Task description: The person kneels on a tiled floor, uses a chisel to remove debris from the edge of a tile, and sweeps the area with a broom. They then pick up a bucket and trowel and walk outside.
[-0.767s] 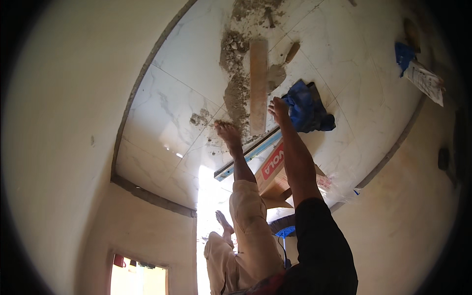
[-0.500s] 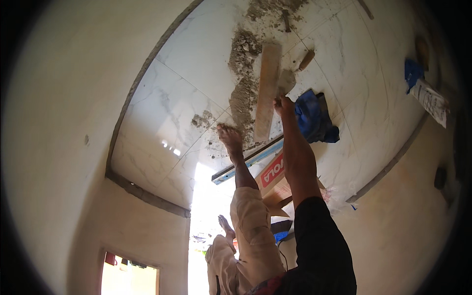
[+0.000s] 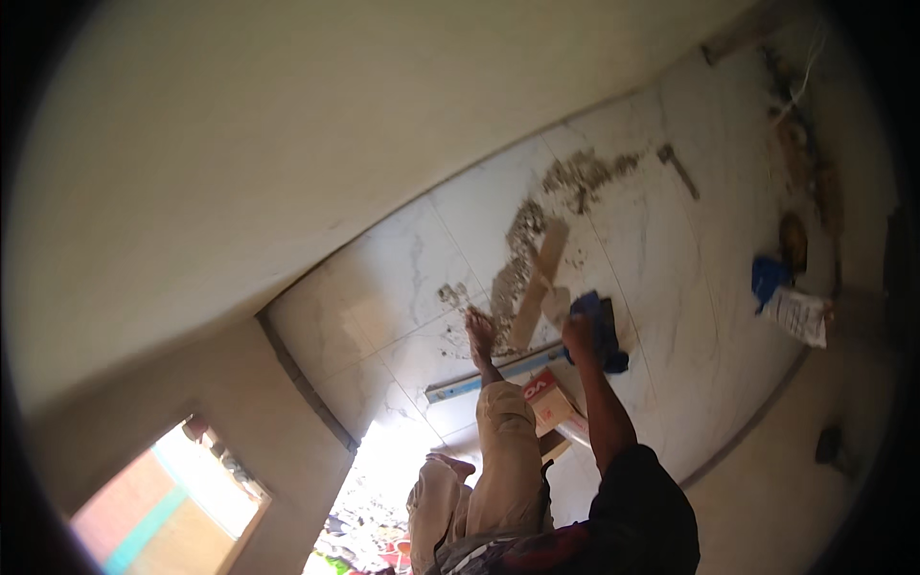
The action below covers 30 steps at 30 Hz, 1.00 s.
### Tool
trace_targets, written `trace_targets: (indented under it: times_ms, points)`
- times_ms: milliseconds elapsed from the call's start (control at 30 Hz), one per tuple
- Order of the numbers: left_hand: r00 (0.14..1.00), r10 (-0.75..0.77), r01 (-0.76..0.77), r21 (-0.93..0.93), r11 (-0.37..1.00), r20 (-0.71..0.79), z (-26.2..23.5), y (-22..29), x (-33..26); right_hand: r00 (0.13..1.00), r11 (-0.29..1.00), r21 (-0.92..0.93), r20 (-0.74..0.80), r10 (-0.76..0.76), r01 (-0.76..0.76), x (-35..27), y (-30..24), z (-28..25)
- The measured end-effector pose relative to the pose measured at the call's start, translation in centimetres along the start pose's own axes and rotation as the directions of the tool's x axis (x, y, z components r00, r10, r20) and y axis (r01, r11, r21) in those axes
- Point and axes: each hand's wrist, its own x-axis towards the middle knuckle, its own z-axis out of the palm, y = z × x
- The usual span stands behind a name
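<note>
My right hand point(image 3: 578, 332) is closed near a trowel point(image 3: 556, 306). It appears to grip the blade's near end, with the brown handle pointing away over the wooden board point(image 3: 541, 280); finger detail is small. Just right of that hand, partly behind it, a blue and dark cloth bundle point(image 3: 608, 335) lies on the tiles. Grey mortar rubble point(image 3: 514, 278) runs along the board's left side. My left hand is out of sight. My bare foot point(image 3: 479, 335) rests on the floor beside the mortar.
A blue-faced metal straightedge point(image 3: 460, 388) lies before me, with a cardboard box point(image 3: 550, 402) close by. A hammer point(image 3: 679, 172) is on the far tiles point(image 3: 661, 287). A torn bag point(image 3: 797, 316) sits at right. A wall point(image 3: 287, 144) rises left; a bright doorway point(image 3: 369, 489) opens lower left.
The view has turned and drawn back, showing more left wall and the hammer. The trowel's handle has swung from right of the board to across it; my right hand is now against the blue cloth.
</note>
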Motion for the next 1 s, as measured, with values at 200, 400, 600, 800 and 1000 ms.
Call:
trace_targets:
  times_ms: [200,400,600,800,1000]
  points:
    - [0.824,0.285,-0.487,-0.354,0.798,-0.490,4.0,-3.2,-9.6,0.838,0.899,0.210,0.330,-0.434,0.383,-12.6,-19.0,-15.4]
    - [0.704,0.191,-0.481,-0.261,0.837,-0.684,4.4,-10.0,-14.5,0.212,0.669,0.457,0.710,-0.671,0.586,-29.8,-39.7,-21.6]
    - [0.733,-0.093,-0.201,-0.345,0.917,-0.674,11.0,-25.5,-21.8,-0.277,0.396,0.498,0.823,-0.495,0.771,-51.4,-53.6,-18.8]
    - [0.835,-0.356,-0.079,-0.732,0.677,-0.419,18.4,-35.4,-25.6,-0.499,0.092,0.565,0.784,-0.368,0.820,-67.8,-62.5,-15.5]
    - [0.711,-0.701,0.039,-0.991,0.129,-0.063,19.8,-39.6,-26.6,-0.596,-0.375,0.548,0.305,-0.743,0.748,-80.5,-64.6,-9.7]
